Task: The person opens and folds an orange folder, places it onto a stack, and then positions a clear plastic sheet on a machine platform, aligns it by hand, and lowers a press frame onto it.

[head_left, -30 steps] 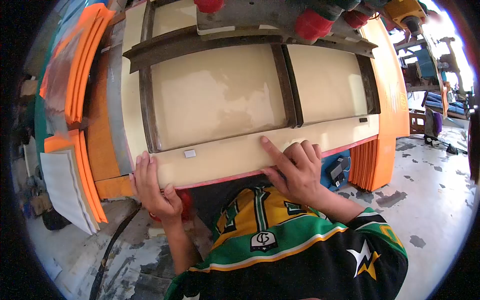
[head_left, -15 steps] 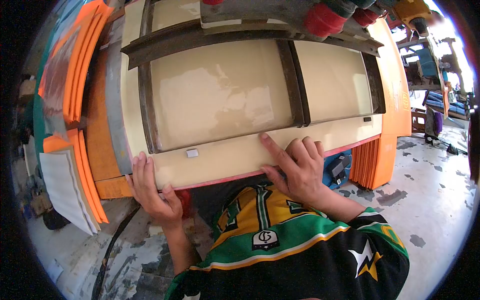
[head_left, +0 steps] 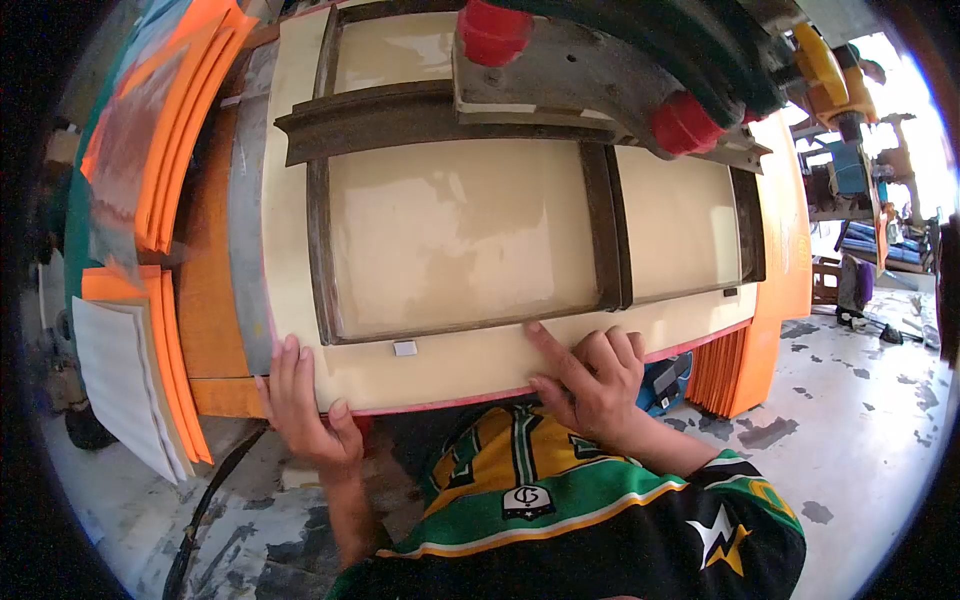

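Note:
A cream board (head_left: 450, 375) with a pink edge lies in front of me, and a dark metal frame (head_left: 612, 225) rests on top of it. My left hand (head_left: 312, 415) is at the board's front left corner, fingers stretched over the edge, holding nothing. On the right, my right hand (head_left: 590, 385) touches the board with its index finger pointed at the frame's front bar; its other fingers are curled and nothing shows in them. A small white piece (head_left: 404, 348) sits on the board between my hands. Farther right is a small dark piece (head_left: 730, 292).
Orange folded sheets (head_left: 190, 130) and a white stack (head_left: 125, 375) stand at the left. A machine with red knobs (head_left: 685, 124) overhangs the frame. More orange sheets (head_left: 718, 370) and a blue object (head_left: 664, 384) are at the right, above the worn floor (head_left: 830, 400).
The view has tilted up, so board and frame appear lower and more of the machine with red knobs shows. My hands keep nearly the same pose on the board.

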`<action>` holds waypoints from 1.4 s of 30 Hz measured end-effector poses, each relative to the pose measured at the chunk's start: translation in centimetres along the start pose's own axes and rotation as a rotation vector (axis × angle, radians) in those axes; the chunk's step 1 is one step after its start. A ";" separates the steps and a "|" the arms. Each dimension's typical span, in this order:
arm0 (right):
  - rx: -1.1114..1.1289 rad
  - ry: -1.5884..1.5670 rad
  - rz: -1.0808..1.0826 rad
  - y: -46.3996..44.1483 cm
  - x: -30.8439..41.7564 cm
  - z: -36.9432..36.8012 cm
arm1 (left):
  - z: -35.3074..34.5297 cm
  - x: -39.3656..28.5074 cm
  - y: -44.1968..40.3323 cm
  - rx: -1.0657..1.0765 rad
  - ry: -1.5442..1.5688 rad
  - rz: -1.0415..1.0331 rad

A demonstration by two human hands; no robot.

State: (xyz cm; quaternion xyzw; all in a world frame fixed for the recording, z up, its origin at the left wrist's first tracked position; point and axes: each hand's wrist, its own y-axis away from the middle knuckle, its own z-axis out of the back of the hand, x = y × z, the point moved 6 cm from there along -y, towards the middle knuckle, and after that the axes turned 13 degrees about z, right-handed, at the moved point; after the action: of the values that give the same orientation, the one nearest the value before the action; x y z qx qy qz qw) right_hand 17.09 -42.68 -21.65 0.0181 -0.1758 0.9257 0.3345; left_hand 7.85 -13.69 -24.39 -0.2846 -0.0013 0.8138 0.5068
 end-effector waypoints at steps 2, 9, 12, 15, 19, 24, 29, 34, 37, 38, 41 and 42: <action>-0.006 0.012 0.007 -0.1 0.0 -0.1 | 0.0 0.0 0.0 -0.002 -0.006 0.002; -0.021 0.026 0.031 -0.4 0.2 0.1 | -0.1 0.4 0.2 -0.011 -0.015 -0.006; -0.042 0.022 0.042 -0.3 0.1 0.0 | -0.1 0.4 0.2 -0.013 -0.031 -0.020; -0.026 0.030 0.050 -0.1 0.0 -0.1 | -0.2 0.4 0.2 -0.025 -0.042 -0.021; 0.004 0.037 0.077 -0.1 -0.1 0.1 | -0.1 0.5 0.4 -0.048 -0.030 0.005; -0.012 0.035 0.040 0.2 -0.1 -0.1 | -0.1 0.9 0.7 -0.026 -0.055 0.015; 0.028 0.022 0.051 0.7 -0.3 -0.2 | -0.3 1.0 1.1 -0.013 -0.118 0.014; 0.022 0.028 0.054 1.7 -0.8 -0.5 | -0.3 1.4 1.6 -0.026 -0.140 -0.009; 0.038 0.024 0.051 1.8 -1.0 -0.5 | -0.3 1.4 1.8 -0.046 -0.156 -0.027; 0.026 0.018 0.047 1.3 -0.8 -0.4 | -0.3 1.4 1.9 -0.049 -0.157 -0.034; 0.009 0.009 0.046 2.2 -1.1 -0.7 | -0.4 1.7 2.3 -0.059 -0.156 -0.060; -0.014 0.008 0.065 2.4 -1.2 -0.8 | -0.5 1.8 2.3 -0.056 -0.153 -0.060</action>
State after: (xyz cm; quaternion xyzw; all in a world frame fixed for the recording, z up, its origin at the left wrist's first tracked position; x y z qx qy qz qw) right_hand 16.60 -44.83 -23.29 0.0066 -0.1814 0.9350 0.3048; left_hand 5.60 -13.47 -26.34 -0.2354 -0.0715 0.8173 0.5210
